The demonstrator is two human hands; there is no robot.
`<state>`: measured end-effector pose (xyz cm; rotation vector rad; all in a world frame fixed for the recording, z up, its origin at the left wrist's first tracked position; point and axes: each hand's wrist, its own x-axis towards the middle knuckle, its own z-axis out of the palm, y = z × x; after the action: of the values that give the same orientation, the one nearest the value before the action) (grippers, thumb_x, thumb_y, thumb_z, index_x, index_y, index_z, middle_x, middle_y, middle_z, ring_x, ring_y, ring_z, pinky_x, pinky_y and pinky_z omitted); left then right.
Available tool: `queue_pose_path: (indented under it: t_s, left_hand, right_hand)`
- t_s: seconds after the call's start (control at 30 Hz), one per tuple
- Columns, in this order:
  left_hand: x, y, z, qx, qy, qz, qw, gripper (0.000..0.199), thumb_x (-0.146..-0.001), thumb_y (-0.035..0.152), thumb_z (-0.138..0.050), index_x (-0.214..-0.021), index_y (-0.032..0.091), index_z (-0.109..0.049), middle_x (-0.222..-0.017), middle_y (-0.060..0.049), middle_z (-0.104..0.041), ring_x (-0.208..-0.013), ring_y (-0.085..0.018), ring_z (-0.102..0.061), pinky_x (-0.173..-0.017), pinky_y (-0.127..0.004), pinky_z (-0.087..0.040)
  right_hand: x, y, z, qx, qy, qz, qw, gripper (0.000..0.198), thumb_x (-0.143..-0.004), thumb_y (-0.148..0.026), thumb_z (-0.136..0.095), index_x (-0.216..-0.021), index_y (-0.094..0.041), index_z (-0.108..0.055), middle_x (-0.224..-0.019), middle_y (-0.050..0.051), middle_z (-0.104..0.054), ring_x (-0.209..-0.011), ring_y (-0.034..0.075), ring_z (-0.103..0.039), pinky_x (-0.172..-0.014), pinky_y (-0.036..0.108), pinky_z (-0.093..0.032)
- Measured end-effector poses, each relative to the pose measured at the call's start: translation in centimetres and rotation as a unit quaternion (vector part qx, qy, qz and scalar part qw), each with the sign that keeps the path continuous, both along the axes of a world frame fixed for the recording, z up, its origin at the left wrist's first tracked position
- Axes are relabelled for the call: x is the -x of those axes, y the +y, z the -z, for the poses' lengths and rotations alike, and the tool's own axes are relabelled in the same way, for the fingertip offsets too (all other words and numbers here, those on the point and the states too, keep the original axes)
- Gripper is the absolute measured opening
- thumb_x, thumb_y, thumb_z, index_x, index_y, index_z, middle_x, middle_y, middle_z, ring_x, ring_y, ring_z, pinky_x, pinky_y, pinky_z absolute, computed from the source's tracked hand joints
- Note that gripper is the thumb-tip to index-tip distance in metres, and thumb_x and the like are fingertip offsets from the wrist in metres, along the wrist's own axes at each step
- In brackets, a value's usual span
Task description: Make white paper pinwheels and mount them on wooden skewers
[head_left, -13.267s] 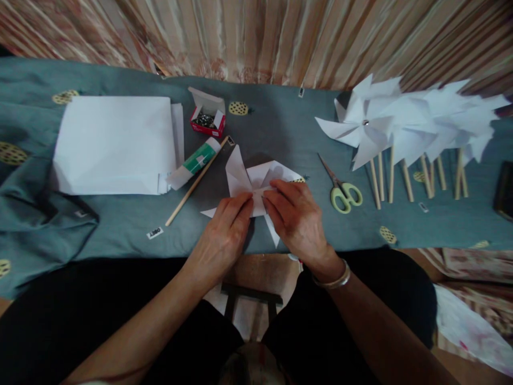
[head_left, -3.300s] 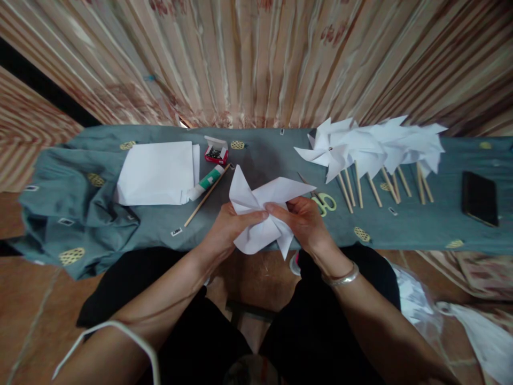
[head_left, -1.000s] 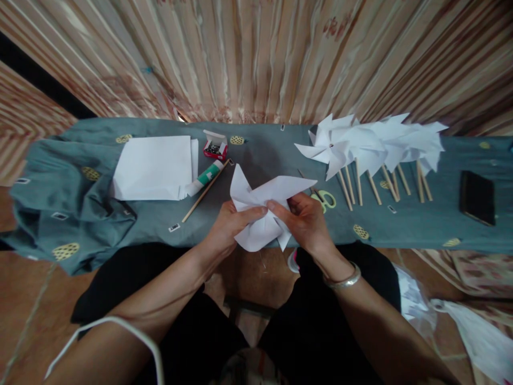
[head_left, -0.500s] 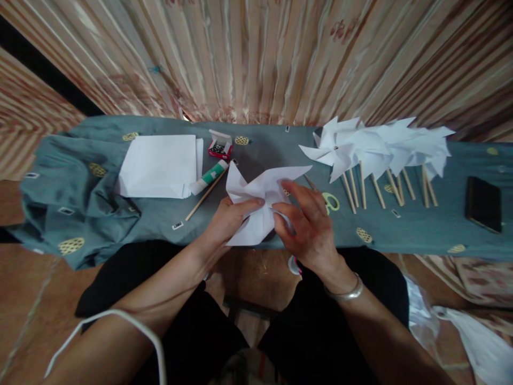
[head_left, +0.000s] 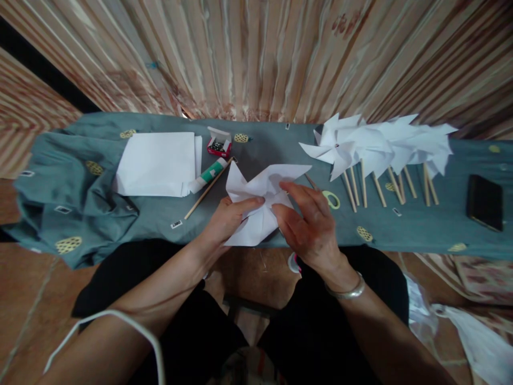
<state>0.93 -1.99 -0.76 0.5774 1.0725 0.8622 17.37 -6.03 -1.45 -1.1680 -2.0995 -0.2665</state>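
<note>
A white paper pinwheel [head_left: 263, 215] sits gripped under the thumb of the left hand [head_left: 225, 220] and at the parted, curved fingertips of the right hand [head_left: 310, 224], contact there unclear.

Beneath the white folded-paper pinwheel [head_left: 256, 227] at centre, most fingers of the left hand [head_left: 224, 219] are hidden. The right hand [head_left: 310, 224] partly covers the pale-green-handled metal scissors [head_left: 337, 200]. The bottom edge cuts off the white looped cord [head_left: 120, 315], lower left.
</note>
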Motion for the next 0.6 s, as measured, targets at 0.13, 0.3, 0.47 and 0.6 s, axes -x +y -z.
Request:
queue_pose_path:
  t_s: [0.13,0.3,0.47,0.6]
  left_hand:
    - [-0.04,0.04,0.04,-0.002,0.008,-0.005,1.000,0.031,-0.056,0.024,-0.083,-0.083,0.012,-0.074,-0.075,-0.004,-0.075,-0.063,-0.017,-0.066,-0.063,-0.026,-0.051]
    - [-0.16,-0.10,-0.32,-0.010,0.014,-0.016,1.000,0.030,-0.055,0.023,-0.084,-0.082,0.012,-0.075,-0.077,-0.005,-0.075,-0.068,-0.019,-0.067,-0.065,-0.027,-0.050]
    - [-0.30,-0.25,-0.61,-0.012,0.022,-0.023,0.999,0.027,-0.054,0.023,-0.084,-0.078,0.013,-0.074,-0.075,-0.004,-0.075,-0.065,-0.017,-0.066,-0.063,-0.027,-0.049]
    - [-0.34,-0.27,-0.51,-0.010,0.030,-0.018,0.999,0.026,-0.054,0.022,-0.083,-0.077,0.013,-0.074,-0.074,-0.004,-0.075,-0.062,-0.017,-0.064,-0.060,-0.026,-0.048]
  right_hand:
    - [0.08,0.06,0.07,-0.015,-0.008,0.012,1.000,0.013,-0.089,-0.013,-0.059,-0.098,-0.021,-0.064,-0.128,0.010,-0.063,-0.119,0.024,-0.055,-0.096,0.041,-0.050]
    - [0.08,0.08,0.10,-0.006,-0.008,0.023,1.000,0.012,-0.090,-0.016,-0.057,-0.097,-0.023,-0.064,-0.129,0.007,-0.063,-0.119,0.023,-0.055,-0.098,0.041,-0.049]
    - [0.23,-0.03,0.16,0.004,-0.005,0.022,1.000,0.014,-0.092,-0.017,-0.055,-0.101,-0.024,-0.064,-0.129,0.006,-0.063,-0.120,0.022,-0.054,-0.099,0.041,-0.047]
    - [0.32,0.01,0.25,-0.009,-0.008,0.019,1.000,0.015,-0.092,-0.018,-0.055,-0.103,-0.025,-0.063,-0.128,0.006,-0.063,-0.120,0.022,-0.055,-0.099,0.039,-0.048]
